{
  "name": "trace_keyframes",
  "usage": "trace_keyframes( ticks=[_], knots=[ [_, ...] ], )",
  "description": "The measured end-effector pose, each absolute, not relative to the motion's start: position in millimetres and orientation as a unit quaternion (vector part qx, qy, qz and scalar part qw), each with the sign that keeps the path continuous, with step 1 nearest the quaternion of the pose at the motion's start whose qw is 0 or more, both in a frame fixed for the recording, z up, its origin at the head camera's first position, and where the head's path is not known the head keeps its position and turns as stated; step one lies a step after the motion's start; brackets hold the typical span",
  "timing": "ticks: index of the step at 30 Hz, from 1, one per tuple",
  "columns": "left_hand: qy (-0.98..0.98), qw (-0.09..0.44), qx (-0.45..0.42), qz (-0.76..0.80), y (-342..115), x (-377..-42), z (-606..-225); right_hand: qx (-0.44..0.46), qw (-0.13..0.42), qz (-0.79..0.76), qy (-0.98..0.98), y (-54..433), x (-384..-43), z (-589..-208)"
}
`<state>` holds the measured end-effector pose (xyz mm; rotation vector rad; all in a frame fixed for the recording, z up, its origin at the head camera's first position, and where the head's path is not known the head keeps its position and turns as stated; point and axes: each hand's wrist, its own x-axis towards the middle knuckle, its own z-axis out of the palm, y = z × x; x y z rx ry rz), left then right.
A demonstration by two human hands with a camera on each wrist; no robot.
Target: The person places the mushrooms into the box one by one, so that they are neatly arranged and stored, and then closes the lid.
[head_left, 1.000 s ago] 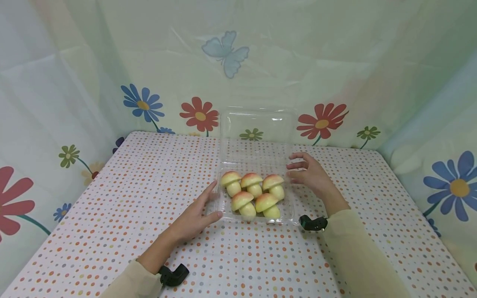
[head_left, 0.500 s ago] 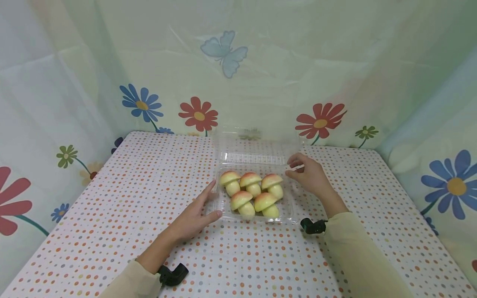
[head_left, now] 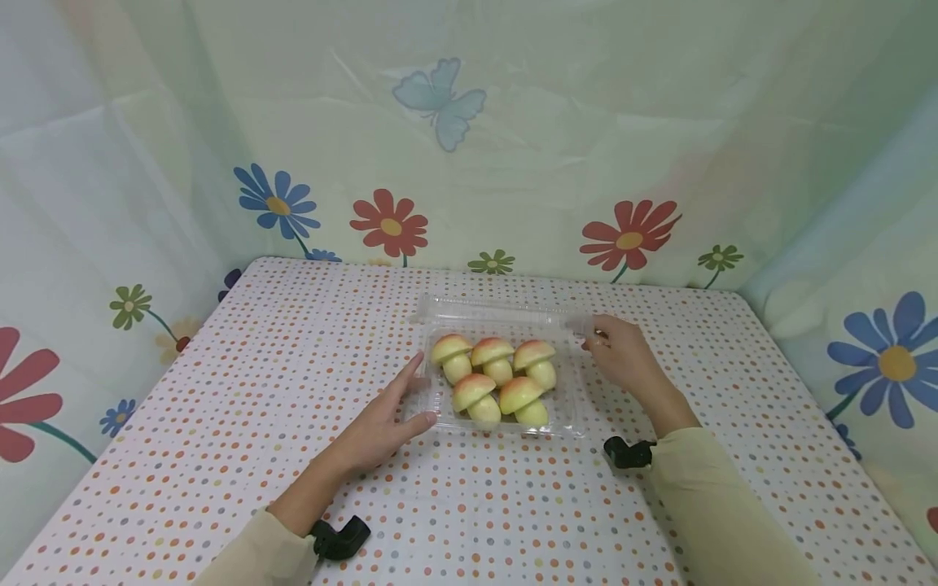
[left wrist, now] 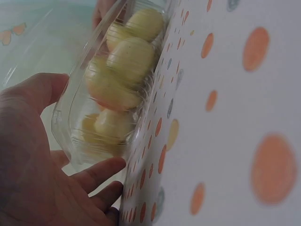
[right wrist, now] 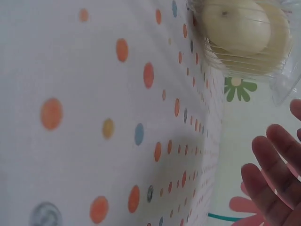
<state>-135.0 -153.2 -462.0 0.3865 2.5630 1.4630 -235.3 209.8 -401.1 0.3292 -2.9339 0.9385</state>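
Observation:
On the table stands a clear plastic clamshell box (head_left: 560, 407). Several yellow mushroom-shaped pieces with reddish caps (head_left: 493, 363) lie in it in two rows. Its clear lid (head_left: 506, 312) is hinged at the far side and tilts up partway over the back edge. My left hand (head_left: 377, 427) rests at the box's left end, thumb and fingers spread and fairly straight; in the left wrist view the thumb lies at the rim. At the lid's right end my right hand (head_left: 624, 354) pinches the lid's edge; the lid partly hides these fingertips.
A white dotted cloth (head_left: 469, 521) covers the table. Behind it hangs a flowered curtain (head_left: 557, 122), which also encloses both sides. A black wrist camera (head_left: 340, 539) sits at the left sleeve, and another black camera (head_left: 628, 452) at the right sleeve.
The lid has swung down from nearly upright to a low tilt toward me. My right hand has shifted slightly right and nearer, its fingers closing at the lid's edge. The left hand stays put.

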Motion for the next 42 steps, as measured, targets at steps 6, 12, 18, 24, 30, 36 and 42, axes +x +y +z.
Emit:
trace_keyframes(
  ticks=[6, 12, 18, 24, 30, 36, 42],
  knots=[
    [0.857, 0.089, 0.115, 0.494, -154.0, -133.8, -462.5, 0.112, -0.007, 0.329, -0.938, 211.3, -232.6, -401.4],
    [0.859, 0.083, 0.131, 0.488, -154.2, -133.6, -461.3, 0.130, -0.033, 0.346, -0.929, 212.2, -228.4, -402.7],
    [0.865, 0.089, 0.104, 0.483, -152.1, -132.9, -456.8, 0.159, -0.064, 0.399, -0.901, 215.6, -223.3, -403.3],
    [0.870, 0.083, 0.084, 0.479, -150.4, -132.2, -454.5, 0.163, -0.092, 0.431, -0.883, 215.7, -213.3, -403.4],
    [0.882, 0.057, 0.090, 0.459, -152.8, -131.6, -452.9, 0.146, -0.121, 0.457, -0.869, 217.2, -201.7, -405.6],
    [0.906, 0.045, 0.138, 0.397, -162.0, -129.4, -442.8, 0.133, -0.149, 0.473, -0.858, 222.0, -190.7, -404.9],
    [0.889, 0.032, 0.153, 0.431, -164.8, -130.2, -443.4, 0.122, -0.197, 0.474, -0.850, 226.3, -175.7, -405.5]
  ],
)
